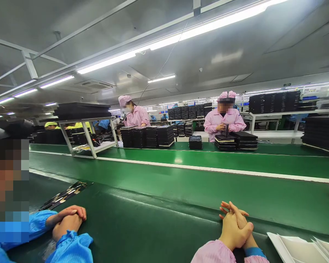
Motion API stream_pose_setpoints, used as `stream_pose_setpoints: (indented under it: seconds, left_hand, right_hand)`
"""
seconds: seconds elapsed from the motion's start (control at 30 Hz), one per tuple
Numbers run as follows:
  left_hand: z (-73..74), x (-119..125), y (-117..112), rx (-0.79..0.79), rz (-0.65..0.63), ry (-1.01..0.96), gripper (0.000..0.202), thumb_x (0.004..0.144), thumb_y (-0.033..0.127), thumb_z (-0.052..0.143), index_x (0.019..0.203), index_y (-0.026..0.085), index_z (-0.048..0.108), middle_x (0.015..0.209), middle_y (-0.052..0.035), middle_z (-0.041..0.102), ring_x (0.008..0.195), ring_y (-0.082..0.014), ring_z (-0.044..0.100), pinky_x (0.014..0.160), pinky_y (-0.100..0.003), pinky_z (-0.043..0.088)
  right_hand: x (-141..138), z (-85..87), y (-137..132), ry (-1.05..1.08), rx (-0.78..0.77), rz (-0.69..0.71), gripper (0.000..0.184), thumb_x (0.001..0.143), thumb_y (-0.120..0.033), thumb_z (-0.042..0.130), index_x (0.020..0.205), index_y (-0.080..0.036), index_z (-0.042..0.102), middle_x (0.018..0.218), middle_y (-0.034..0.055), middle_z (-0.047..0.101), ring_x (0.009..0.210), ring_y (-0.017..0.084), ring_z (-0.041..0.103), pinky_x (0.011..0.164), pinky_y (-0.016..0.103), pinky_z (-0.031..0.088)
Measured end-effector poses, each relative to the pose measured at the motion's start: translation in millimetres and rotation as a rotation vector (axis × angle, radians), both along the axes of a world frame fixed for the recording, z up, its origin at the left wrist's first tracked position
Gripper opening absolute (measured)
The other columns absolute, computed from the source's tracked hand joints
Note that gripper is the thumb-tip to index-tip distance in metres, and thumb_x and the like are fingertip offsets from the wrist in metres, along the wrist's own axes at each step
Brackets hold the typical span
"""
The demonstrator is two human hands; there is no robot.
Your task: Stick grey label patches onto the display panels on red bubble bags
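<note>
My two hands rest together on the dark green belt [159,223] at the lower right of the view. My left hand [235,231], in a pink sleeve, lies on top with its fingers wrapped round my right hand [231,209]. The right hand's fingers stick out flat from underneath, pointing across the belt. Neither hand holds any object. Nearest to them are white sheets [298,250], just to the right.
At the left a co-worker in blue rests folded hands [68,219] on the belt, near a black strip of small gold parts [64,195]. Across the green conveyor [208,162] two people in pink stand behind stacks of black trays [148,137]. A metal rack [84,138] stands at the far left.
</note>
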State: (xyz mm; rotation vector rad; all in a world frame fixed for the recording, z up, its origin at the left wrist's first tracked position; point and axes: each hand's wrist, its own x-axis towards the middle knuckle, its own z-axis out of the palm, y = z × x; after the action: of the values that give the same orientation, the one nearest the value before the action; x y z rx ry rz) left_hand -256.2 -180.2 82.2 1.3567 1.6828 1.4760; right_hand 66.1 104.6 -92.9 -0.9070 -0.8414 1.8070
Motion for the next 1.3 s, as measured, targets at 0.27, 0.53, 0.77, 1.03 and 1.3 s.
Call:
stream_pose_setpoints:
  seconds: [0.27,0.53,0.77,1.03,1.3]
  left_hand:
    - [-23.2,-220,-87,-0.047,-0.248,0.177,0.053,0.078,0.062,0.027,0.055,0.033,0.066,0.054,0.0113,0.065,0.059,-0.0165,0.067,0.051,-0.038,0.048]
    - [-62.6,-280,-86,0.055,-0.579,0.271,0.032,0.088,0.047,0.029,0.089,0.042,0.061,0.076,0.0064,0.065,0.073,-0.0177,0.066,0.051,-0.037,0.055]
    - [-66.7,-286,-86,0.086,-0.675,0.284,0.044,0.091,0.042,0.013,0.099,0.041,0.056,0.083,0.0025,0.063,0.079,-0.02,0.065,0.052,-0.042,0.053]
    - [-63.3,-286,-87,0.085,-0.734,0.275,0.051,0.092,0.04,0.007,0.107,0.033,0.055,0.09,-0.0008,0.064,0.087,-0.0201,0.065,0.055,-0.043,0.051]
    - [-84.9,-320,-91,0.111,-0.727,0.26,0.047,0.094,0.035,0.013,0.103,0.025,0.058,0.087,-0.0041,0.064,0.086,-0.0189,0.064,0.058,-0.043,0.053]
  right_hand:
    - [1,-5.3,3,0.058,0.004,0.022,0.034,0.057,-0.053,0.064,0.077,-0.026,0.069,0.099,0.0004,0.06,0.1,0.025,0.056,0.066,0.032,0.052]
    - [2,-9.4,3,0.094,0.008,0.042,0.041,0.054,-0.051,0.068,0.084,-0.023,0.068,0.103,0.0013,0.06,0.095,0.024,0.057,0.069,0.033,0.052]
    - [2,-11.9,6,0.119,-0.016,0.044,0.042,0.057,-0.052,0.068,0.085,-0.022,0.067,0.105,0.0026,0.058,0.098,0.025,0.055,0.068,0.033,0.052]
    - [3,-8.6,4,0.122,-0.02,0.047,0.04,0.055,-0.052,0.069,0.082,-0.023,0.068,0.102,0.0008,0.06,0.096,0.023,0.055,0.068,0.033,0.052]
    - [2,-5.3,4,0.103,-0.031,0.035,0.041,0.053,-0.052,0.07,0.08,-0.022,0.069,0.1,0.002,0.06,0.094,0.024,0.056,0.067,0.033,0.051]
